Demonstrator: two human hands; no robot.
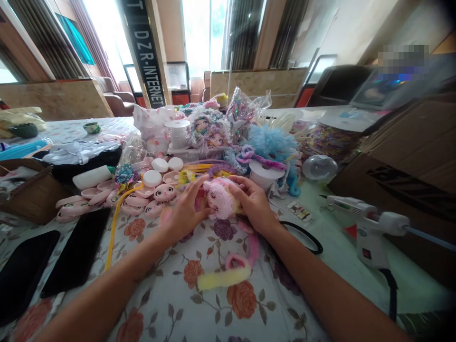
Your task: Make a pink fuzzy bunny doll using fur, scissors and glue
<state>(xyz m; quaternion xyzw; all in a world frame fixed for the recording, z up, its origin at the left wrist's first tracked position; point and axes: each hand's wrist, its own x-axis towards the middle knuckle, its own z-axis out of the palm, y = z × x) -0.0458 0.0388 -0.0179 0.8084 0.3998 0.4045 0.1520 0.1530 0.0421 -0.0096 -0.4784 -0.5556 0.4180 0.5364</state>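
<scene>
Between my two hands is a small fluffy pink doll head point(220, 195), its face turned toward the left. My left hand point(187, 206) curves round the face side, thumb below and fingers above. From the other side, my right hand point(254, 203) grips the back of it, where some pale yellow fluff shows. A fuzzy pipe cleaner strip, pink and yellow point(224, 278), lies curled on the flowered tablecloth point(167, 294) below the hands. Pink doll face pieces point(165, 192) with painted eyes lie left of my left hand, near several white round lids point(152, 178).
A white glue gun point(366, 228) stands at the right by a cardboard box point(402, 156). Two black phone-like slabs point(76, 251) lie at the left. Behind the hands are piled a ribbon spool point(265, 173), blue fluff point(272, 142) and finished doll heads point(215, 135). A black cord loop point(313, 244) lies right.
</scene>
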